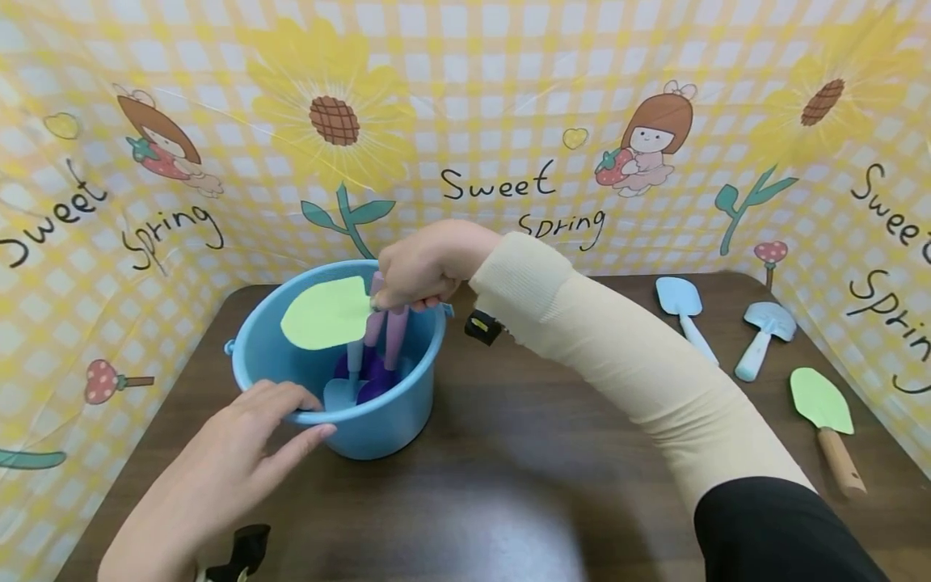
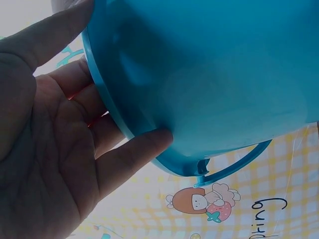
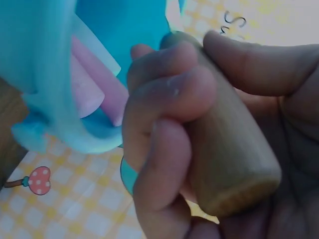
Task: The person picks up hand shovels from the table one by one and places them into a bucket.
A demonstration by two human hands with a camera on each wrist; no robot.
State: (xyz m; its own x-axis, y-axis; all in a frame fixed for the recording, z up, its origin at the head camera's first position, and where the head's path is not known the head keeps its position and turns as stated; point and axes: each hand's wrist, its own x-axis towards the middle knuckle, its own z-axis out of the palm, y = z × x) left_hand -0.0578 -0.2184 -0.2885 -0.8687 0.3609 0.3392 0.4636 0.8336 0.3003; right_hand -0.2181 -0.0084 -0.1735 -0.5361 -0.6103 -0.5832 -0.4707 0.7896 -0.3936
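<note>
Green-bladed trowel [image 1: 327, 314], above blue bucket [image 1: 385, 436]

Right hand [image 1: 429, 263]: fingers wrapped round wooden handle [image 3: 239, 149]. Left hand [image 1: 250, 436]: thumb and fingers pinching bucket rim [image 1: 367, 410]. Advisable: brace rim; steer blade [image 1: 320, 317] clear of lilac handles [image 1: 396, 338] inside.

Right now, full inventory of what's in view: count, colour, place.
Bucket: one, blue, table's left
Held shovel: one, green, wooden handle, above bucket
Pink-handled tools: at least two, purple heads, in bucket
Blue tool: one, light blue, in bucket
Blue shovel; fan-headed tool: one each, light blue, table's right
Green shovel: one, wooden handle, table's right
Table: one, brown, below
Cloth: yellow-white check, behind
Wrist devices: two, black
Left hand: one, bare, gripping bucket rim
Right hand: one, bare, gripping held shovel
Sleeve: one, cream and black, right arm
</note>
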